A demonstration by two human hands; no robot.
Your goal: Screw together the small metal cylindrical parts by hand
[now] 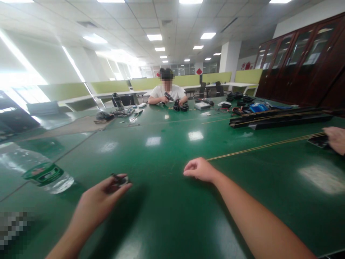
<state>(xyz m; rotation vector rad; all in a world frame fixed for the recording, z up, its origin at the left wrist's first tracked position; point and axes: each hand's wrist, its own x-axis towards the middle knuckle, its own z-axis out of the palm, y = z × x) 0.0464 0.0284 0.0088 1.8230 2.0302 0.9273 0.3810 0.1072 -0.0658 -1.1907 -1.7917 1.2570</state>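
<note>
My left hand (98, 198) is raised over the green table (161, 219) at the left. Its thumb and fingers pinch a small dark part (120, 179) with a shiny, round metallic piece, too blurred to name. My right hand (198, 169) is low over the table, right of the middle, with its fingers curled inward. What those fingers hold, if anything, is hidden. Thin brass-coloured rods (258, 148) run from behind my right wrist towards the right; I cannot tell whether the hand touches them.
A large water bottle (50, 176) lies at the left. Another person's hand (335, 138) is at the rods' right end, over a dark object (318, 141). Across the table a person (178, 92) holds a power screwdriver (169, 96). Long black channels (291, 120) lie at the right.
</note>
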